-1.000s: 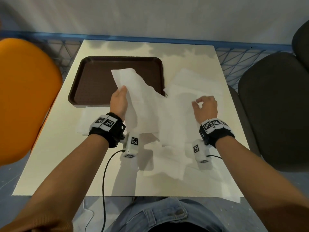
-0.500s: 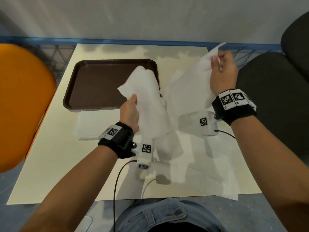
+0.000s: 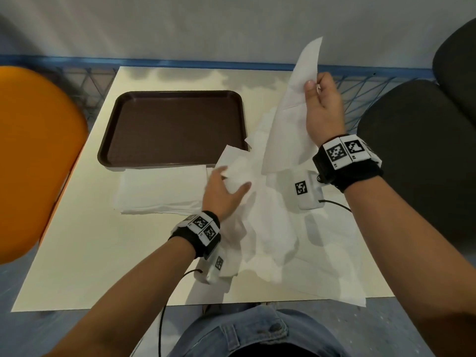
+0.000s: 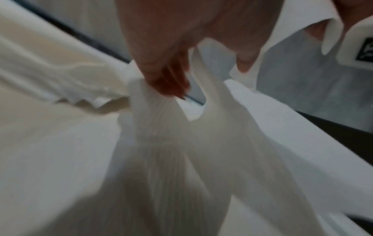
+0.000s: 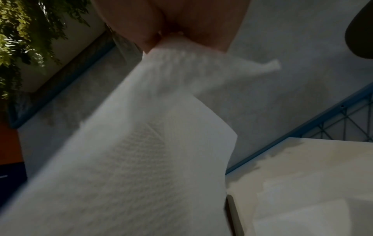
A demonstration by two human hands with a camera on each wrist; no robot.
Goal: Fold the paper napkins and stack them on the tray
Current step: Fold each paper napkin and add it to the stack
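- I have the right hand [image 3: 323,112] raised over the far right of the surface [image 3: 77,253], its thumb and fingers [image 5: 212,24] pressed together on the upper part of a napkin [image 3: 286,130]; as I judge it, the sheet is held high so that it hangs free of the ones below and can be taken alone.
- My left hand [image 3: 222,193] sits lower, near the middle, fingers [image 4: 161,76] curled round a bunched fold of white paper; the wrist view shows the pinch plainly, though I cannot tell whether that fold belongs to the lifted sheet or to the loose pile [image 3: 278,243] under it.
- The pile lies crumpled across the near right of the surface, one corner hanging over the near edge.
- A flat, squared stack of napkins [image 3: 162,189] lies just in front of the brown tray [image 3: 108,140], touching or nearly touching its near rim; I read it as parked there to be handy for the tray.
- Nothing lies inside the tray, though a sheet's edge crosses its near right corner, so by my reckoning no stacking there has begun.
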